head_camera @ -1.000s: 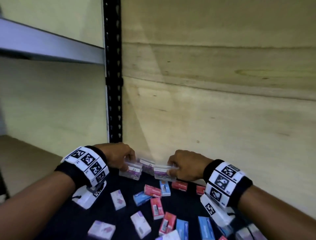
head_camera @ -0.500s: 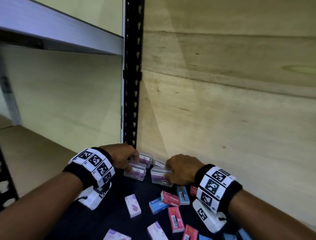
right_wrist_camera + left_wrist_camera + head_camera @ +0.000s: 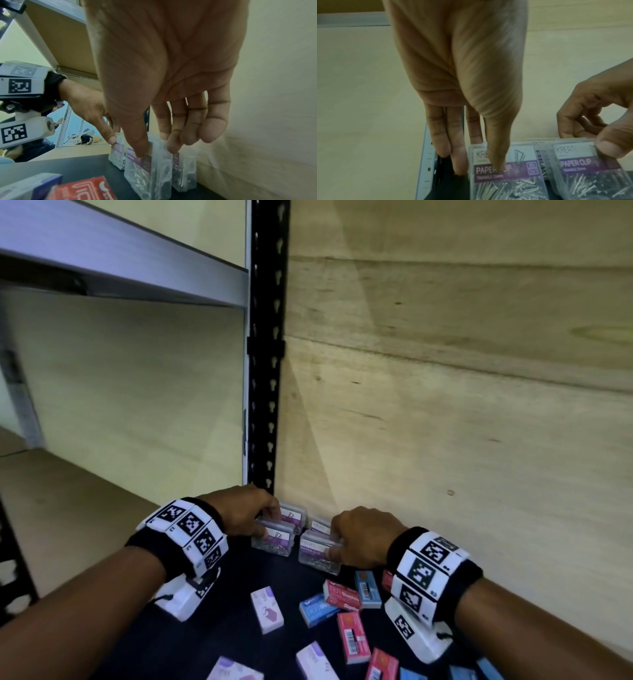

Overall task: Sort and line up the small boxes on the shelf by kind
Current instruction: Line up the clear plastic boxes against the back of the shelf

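Several clear paper clip boxes with purple labels stand packed together in the shelf's back left corner. My left hand pinches the front left paper clip box, thumb on its label and fingers down its left side, as the left wrist view shows. My right hand pinches the front right paper clip box between thumb and forefinger, seen close in the right wrist view. Two more clear boxes stand behind them against the wooden back panel.
Loose red boxes, blue boxes and white-purple boxes lie scattered on the dark shelf surface in front of my hands. A black perforated upright stands at the corner. A metal shelf hangs above left.
Both hands have carried their clear boxes back toward the corner by the upright and set them down side by side. The head view has tilted up and left.
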